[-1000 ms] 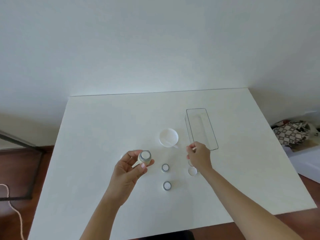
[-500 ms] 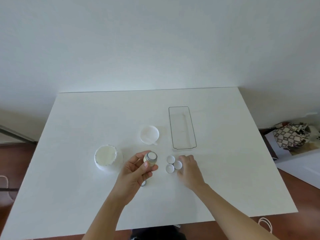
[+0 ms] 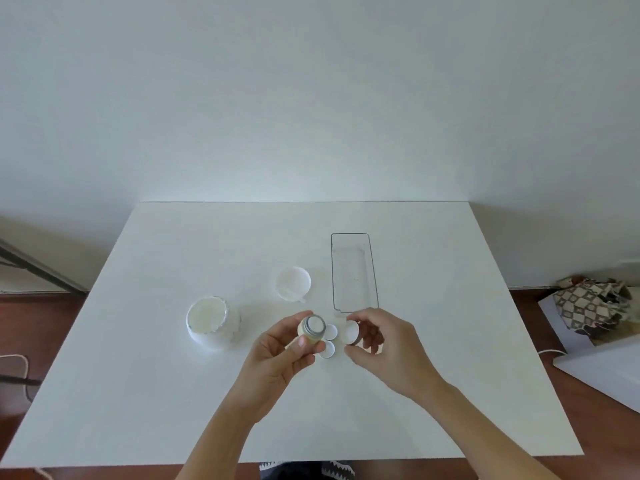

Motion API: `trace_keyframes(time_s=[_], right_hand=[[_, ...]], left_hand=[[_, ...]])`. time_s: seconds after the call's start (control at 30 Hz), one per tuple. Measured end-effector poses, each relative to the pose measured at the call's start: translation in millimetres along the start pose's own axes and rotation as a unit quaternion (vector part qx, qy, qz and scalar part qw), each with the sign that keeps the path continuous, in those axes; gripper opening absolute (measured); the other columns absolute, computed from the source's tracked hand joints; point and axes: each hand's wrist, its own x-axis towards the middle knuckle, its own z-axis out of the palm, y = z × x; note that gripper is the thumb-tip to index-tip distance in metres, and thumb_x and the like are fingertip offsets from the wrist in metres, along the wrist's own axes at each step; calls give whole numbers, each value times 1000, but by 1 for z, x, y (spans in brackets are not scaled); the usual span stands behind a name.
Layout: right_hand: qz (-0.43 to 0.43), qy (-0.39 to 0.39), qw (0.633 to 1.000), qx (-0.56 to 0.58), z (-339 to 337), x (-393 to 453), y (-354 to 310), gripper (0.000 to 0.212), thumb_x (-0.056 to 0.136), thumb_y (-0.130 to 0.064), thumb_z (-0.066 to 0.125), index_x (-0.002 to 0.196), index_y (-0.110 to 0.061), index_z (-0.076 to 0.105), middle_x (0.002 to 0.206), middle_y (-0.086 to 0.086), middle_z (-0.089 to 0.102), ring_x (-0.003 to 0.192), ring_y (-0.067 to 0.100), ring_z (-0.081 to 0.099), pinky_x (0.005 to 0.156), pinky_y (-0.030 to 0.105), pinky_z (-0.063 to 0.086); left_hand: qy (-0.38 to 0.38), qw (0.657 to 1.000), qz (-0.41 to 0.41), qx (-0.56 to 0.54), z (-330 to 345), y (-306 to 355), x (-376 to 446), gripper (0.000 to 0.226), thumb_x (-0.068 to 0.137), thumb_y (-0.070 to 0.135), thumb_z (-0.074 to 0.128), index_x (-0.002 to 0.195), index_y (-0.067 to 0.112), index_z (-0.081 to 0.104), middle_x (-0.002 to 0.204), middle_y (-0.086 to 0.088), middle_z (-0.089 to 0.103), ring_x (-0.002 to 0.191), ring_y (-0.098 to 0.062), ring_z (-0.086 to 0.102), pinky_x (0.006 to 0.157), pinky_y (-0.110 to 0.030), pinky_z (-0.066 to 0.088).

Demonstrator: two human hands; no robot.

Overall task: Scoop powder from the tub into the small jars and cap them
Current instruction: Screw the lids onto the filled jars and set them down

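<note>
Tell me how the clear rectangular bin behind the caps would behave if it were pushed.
The clear bin looks thin-walled and holds nothing visible, so it is probably light and would slide easily on the smooth white table. Long, low and flat-bottomed, it seems unlikely to tip, though an off-centre push might swivel it.

left hand (image 3: pixel 277 355): bare, no glove, no ring or band to be seen; thumbnail short and unpainted
right hand (image 3: pixel 388 348): bare, no glove, no ring to be seen
left forearm (image 3: pixel 221 434): bare from wrist to the bottom edge; no sleeve, watch or bracelet showing
right forearm (image 3: pixel 474 420): bare from wrist to the bottom edge; no sleeve, watch or strap showing
clothing (image 3: pixel 308 471): a dark garment with a white zigzag pattern, seen only as a strip at the bottom edge between the forearms; what kind of garment cannot be told
</note>
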Motion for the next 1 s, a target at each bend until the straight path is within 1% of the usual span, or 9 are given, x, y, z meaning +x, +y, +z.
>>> trace_keyframes(time_s=[0.07,0.13,0.2,0.3,0.47,0.6,0.73,0.83,1.0], right_hand=[[-43,8,998,-47,-13,0,-22,30,70,-17,75,98,-24,65,81,-9,59,69,7,54,64,14,46],[-67,-1,993,-102,-22,1,-38,27,74,-16,72,100,-22,65,87,-8,59,77,6,54,68,14,45],[-76,-22,985,-152,-25,3,-49,25,79,-17,68,103,-21,64,93,-8,58,83,5,51,71,14,41],[-85,-45,975,-198,-25,5,-57,28,84,-18,63,112,-22,60,100,-10,56,90,4,45,77,14,36],[-89,-77,969,-216,-16,9,-71,28,86,-18,60,114,-23,60,104,-6,60,103,9,48,89,26,45],[-91,-89,975,-184,-9,10,-77,34,84,-22,65,117,-30,59,103,-13,59,97,5,51,87,27,47],[-111,-108,973,-168,-7,13,-82,28,83,-21,68,102,-35,53,90,-17,55,86,-2,50,81,29,50],[-125,-123,971,-162,-7,17,-85,27,82,-19,69,97,-35,54,87,-14,57,85,2,54,79,29,51],[-98,-137,979,-111,-7,24,-87,21,76,-35,75,91,-31,61,78,-12,64,74,3,57,69,21,51]], left_hand=[[-6,1000,4,24,4,1,-1,35,86,13,67,119,20,69,104,1,75,91,-20,75,76,-24,57],[-15,998,12,53,8,6,-2,32,84,20,73,115,24,72,107,1,75,93,-21,75,77,-24,56],[-25,996,20,81,11,10,-3,34,78,31,77,112,27,73,111,-1,75,98,-23,74,79,-24,55],[-41,993,29,104,10,14,-3,37,78,35,77,113,26,72,114,-2,74,104,-24,73,83,-25,55],[-51,991,44,112,5,20,-3,37,78,35,78,112,22,72,113,-5,74,103,-26,72,86,-27,55],[-54,990,55,116,0,25,-6,36,77,33,78,109,18,72,111,-7,75,101,-29,73,86,-28,56],[-62,990,52,112,-5,30,-8,40,77,31,79,111,12,72,109,-12,75,97,-29,74,85,-29,55],[-64,990,48,118,-9,33,-8,45,76,32,79,113,8,70,108,-13,76,94,-27,74,84,-28,56],[-63,991,45,113,-14,38,-6,43,74,32,81,111,12,73,108,-10,76,96,-23,74,83,-27,55]])
